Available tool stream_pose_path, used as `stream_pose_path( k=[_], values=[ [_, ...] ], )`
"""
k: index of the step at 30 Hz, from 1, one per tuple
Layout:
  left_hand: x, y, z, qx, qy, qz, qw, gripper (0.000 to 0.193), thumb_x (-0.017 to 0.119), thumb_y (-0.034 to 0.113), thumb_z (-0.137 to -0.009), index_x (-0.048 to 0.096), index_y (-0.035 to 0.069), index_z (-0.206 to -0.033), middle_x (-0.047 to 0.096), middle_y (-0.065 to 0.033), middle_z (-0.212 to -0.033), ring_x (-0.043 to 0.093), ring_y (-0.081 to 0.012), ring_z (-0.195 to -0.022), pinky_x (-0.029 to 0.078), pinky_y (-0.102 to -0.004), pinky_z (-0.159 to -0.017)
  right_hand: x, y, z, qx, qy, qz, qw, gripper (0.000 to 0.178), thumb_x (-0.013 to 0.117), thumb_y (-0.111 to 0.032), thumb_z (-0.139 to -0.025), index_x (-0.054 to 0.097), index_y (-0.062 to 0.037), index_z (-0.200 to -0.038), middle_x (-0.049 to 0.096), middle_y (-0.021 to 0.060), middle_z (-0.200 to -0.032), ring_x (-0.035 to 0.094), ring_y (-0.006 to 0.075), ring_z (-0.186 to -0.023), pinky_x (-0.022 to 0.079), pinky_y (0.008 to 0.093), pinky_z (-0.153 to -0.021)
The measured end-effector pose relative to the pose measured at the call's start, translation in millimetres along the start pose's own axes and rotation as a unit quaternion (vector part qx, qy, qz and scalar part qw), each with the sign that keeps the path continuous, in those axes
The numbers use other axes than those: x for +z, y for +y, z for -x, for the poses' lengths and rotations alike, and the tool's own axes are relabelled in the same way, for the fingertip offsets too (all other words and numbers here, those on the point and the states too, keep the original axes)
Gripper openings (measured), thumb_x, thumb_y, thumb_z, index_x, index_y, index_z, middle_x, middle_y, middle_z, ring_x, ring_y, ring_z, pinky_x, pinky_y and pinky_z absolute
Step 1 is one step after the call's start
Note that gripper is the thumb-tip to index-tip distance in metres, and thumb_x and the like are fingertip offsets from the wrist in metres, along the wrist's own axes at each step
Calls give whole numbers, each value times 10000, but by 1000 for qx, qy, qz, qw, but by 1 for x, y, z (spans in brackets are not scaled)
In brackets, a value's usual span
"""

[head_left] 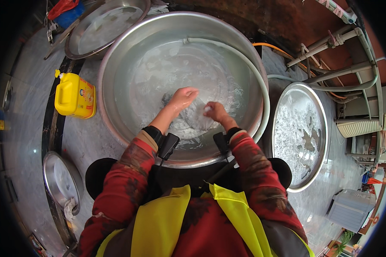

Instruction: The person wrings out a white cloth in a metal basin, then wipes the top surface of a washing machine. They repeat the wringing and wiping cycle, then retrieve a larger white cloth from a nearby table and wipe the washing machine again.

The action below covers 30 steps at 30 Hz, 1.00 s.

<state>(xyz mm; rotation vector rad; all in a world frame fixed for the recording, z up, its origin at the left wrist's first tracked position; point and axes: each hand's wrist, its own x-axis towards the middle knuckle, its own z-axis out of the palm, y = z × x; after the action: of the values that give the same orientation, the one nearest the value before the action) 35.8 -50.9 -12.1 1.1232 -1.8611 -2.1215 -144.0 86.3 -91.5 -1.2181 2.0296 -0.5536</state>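
A wide metal basin of cloudy water is in front of me. My left hand is bent over the water, its fingers pressed together and pointing right. To its right, my right hand has curled fingers at a small whitish, see-through bit. Below and between the hands, a pale, partly see-through thing lies in the rippling water; its kind is unclear. What the left fingers hold, if anything, is hidden. A pale hose curves over the basin's right side, with its end in the water.
Left of the basin stands a yellow jug. A small metal bowl with a cloth on its rim is at lower left. Another metal basin is at far left. A metal tub of sudsy water and a pipe frame are at right.
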Motion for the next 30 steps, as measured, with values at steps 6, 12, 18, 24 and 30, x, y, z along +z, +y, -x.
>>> stream_pose_path(
  k=[6, 12, 18, 24, 30],
  values=[
    [-6, 50, 14, 123, -181, 108, 970, 742, 611, 670, -912, 630, 40, -1304, 622, -102, -1324, 524, -198, -1288, 406, -356, -1074, -100, -149, 31, -223, -89, 14, 971, 248, 795, -15, -771, 733, -64, -1006, 704, 88, -925, 677, 222, -910, 545, 353, -828],
    [-31, 68, 32, 135, -393, 107, 903, 745, 872, 355, -781, 562, 36, -1379, 627, -58, -1319, 563, -177, -1254, 448, -303, -1045, -167, -233, 70, -251, -131, -73, 956, 261, 719, 111, -781, 733, -51, -985, 668, 64, -973, 663, 212, -943, 536, 317, -867],
    [-22, 47, 30, 31, -414, 193, 889, 851, 913, 194, -654, 540, -5, -1393, 632, -137, -1349, 584, -269, -1268, 389, -381, -1133, -191, -240, 63, -317, -77, -70, 943, 238, 706, 100, -820, 729, -56, -999, 658, 16, -1012, 626, 131, -962, 504, 261, -859],
    [-12, 3, 32, -7, -373, 342, 863, 611, 856, 227, -802, 586, 14, -1307, 701, -137, -1092, 693, -294, -1047, 566, -467, -942, -181, -198, 28, -223, 40, -100, 969, 202, 731, 81, -832, 711, -41, -992, 650, -17, -972, 591, 84, -943, 498, 243, -841],
    [8, -7, 27, -57, -199, 487, 848, 569, 787, 399, -867, 601, 46, -1272, 677, -127, -1097, 673, -245, -937, 597, -467, -838, -114, -169, 33, -264, 224, -42, 937, 276, 772, 82, -758, 705, -48, -991, 645, 83, -961, 649, 205, -932, 538, 307, -796]
  ],
)
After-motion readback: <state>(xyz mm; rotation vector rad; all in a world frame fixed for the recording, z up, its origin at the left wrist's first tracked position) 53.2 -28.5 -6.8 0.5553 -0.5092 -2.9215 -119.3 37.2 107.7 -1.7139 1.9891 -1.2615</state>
